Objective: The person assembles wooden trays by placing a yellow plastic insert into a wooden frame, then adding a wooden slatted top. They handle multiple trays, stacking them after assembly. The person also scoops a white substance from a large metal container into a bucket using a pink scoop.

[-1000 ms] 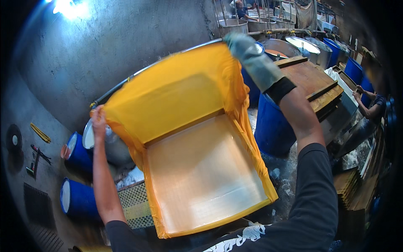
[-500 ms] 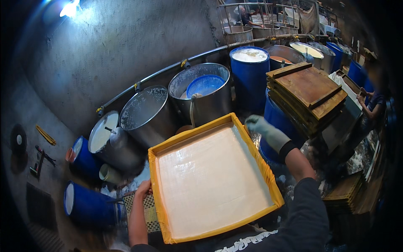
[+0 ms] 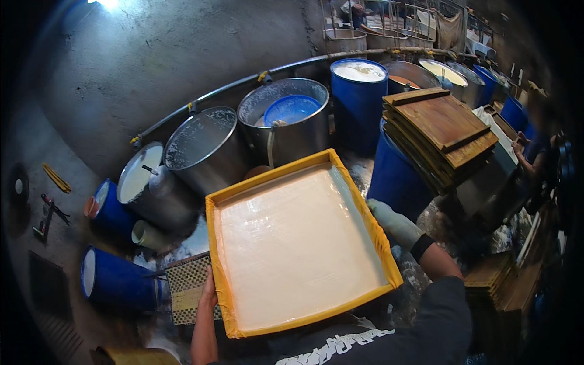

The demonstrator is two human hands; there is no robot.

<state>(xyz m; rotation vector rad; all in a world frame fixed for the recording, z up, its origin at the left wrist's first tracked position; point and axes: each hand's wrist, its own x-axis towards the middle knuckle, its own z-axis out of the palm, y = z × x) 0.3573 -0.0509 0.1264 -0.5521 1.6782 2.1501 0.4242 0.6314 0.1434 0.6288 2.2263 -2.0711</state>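
Note:
A square tray [image 3: 298,243] wrapped in yellow cloth, full of a smooth cream-white layer, is held tilted in front of me. My bare left hand [image 3: 208,293] is closed on its left side, the fingers partly hidden under the rim. At the right rim is my right hand [image 3: 394,223], in a pale grey-green glove. It is closed against that edge, its fingertips partly behind the tray.
Steel vats [image 3: 201,139] and a blue drum [image 3: 359,103] line the wall below a pipe [image 3: 237,81]. Wooden boards [image 3: 439,125] are stacked at the right, near a co-worker [image 3: 530,161]. A woven mat [image 3: 187,292] lies left of the tray. A tipped blue drum [image 3: 118,280] is farther left.
My right hand has come down from above the tray's far right corner onto its right rim. The tray has shifted slightly left and up in view; my left hand still holds it.

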